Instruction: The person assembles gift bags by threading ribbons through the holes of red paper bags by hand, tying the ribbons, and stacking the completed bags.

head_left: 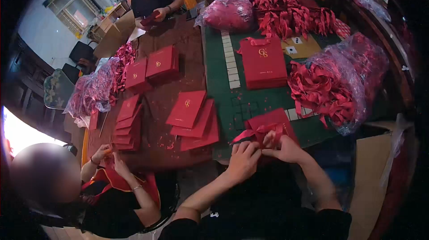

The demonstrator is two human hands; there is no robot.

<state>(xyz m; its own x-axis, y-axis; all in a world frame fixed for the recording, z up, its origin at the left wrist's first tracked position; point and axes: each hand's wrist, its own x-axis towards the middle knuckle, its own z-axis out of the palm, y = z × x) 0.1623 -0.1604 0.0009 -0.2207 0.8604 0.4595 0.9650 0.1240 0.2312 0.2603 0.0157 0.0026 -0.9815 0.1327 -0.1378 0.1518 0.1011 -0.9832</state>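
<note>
A red paper gift bag [275,120] lies tilted at the near edge of the green table, its open edge toward me. My left hand [244,162] is closed at the bag's near left side, with red ribbon [243,135] showing just above the fingers. On the right, my right hand [286,149] pinches the ribbon with bent fingers. Its fingertips are close to those of the left hand. Where the ribbon meets the bag is hidden by my fingers.
A stack of red bags [264,70] with a gold logo stands ahead. Loose ribbons in clear plastic [319,88] lie at right. More bags [192,110] are on the brown table. One co-worker [111,195] sits at left; others work at the far side.
</note>
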